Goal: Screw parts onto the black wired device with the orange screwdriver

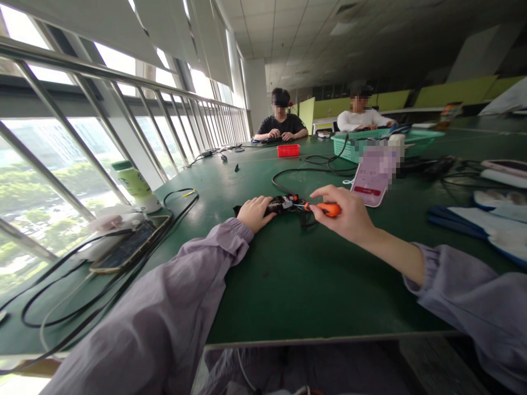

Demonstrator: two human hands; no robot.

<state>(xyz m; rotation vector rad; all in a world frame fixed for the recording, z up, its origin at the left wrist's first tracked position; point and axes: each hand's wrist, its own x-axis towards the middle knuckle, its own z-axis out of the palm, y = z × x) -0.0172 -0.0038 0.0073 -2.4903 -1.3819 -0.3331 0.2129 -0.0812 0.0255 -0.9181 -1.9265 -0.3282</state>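
On the green table (263,296) lies a small black device (284,204) with metal and red parts. My left hand (256,213) is closed over its left end and holds it against the table. An orange-handled screwdriver (328,209) is gripped in my right hand (345,214), between thumb and fingers. Its shaft points left, and the tip is at the middle of the device, though the exact contact spot is too small to tell. A black cable runs from behind the device toward the back of the table.
A phone (374,174) leans near a green basket (349,148); a red tray (288,151) is farther back. Gloves (486,225) lie right. Left are a bottle (135,186), another phone (132,247) and cables. Two people sit beyond.
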